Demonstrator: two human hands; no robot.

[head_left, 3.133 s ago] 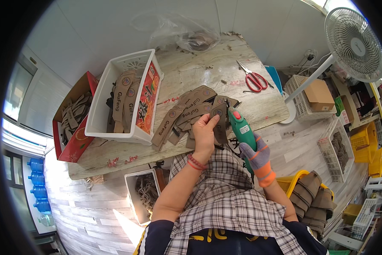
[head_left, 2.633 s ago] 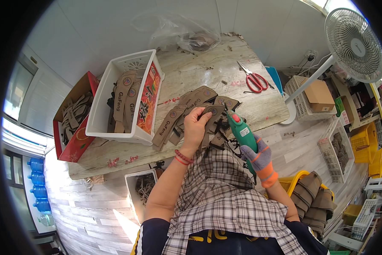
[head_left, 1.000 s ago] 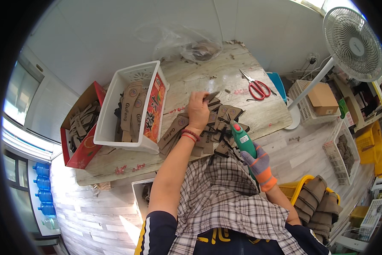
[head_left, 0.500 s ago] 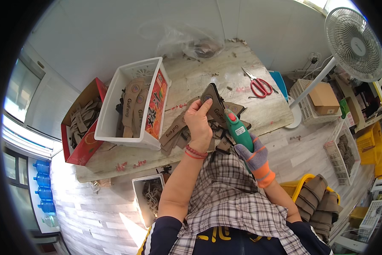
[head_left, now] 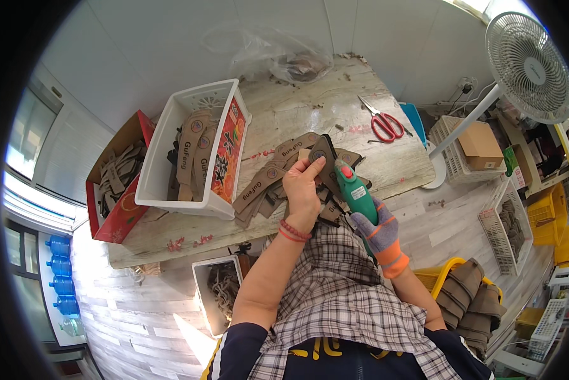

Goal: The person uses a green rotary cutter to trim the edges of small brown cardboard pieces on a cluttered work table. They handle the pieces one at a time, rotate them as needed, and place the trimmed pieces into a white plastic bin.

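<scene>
My bare left hand, with red bands at the wrist, pinches a brown printed fabric strip with a dark edge. My right hand, in a grey and orange glove, grips a green handheld power tool with a red button. The tool's top end is close beside the strip; whether they touch cannot be made out. Under and around my left hand lies a loose pile of similar strips on the worn table.
Left on the table stand a white bin of strips and a red box of brown pieces. Red-handled scissors lie at the right, a plastic bag at the back. A fan and yellow basket stand to the right.
The strip in my left hand has come lower and turned, tilting less upright. The green tool stays in my right hand, nearly in place. The whole view has shifted slightly.
</scene>
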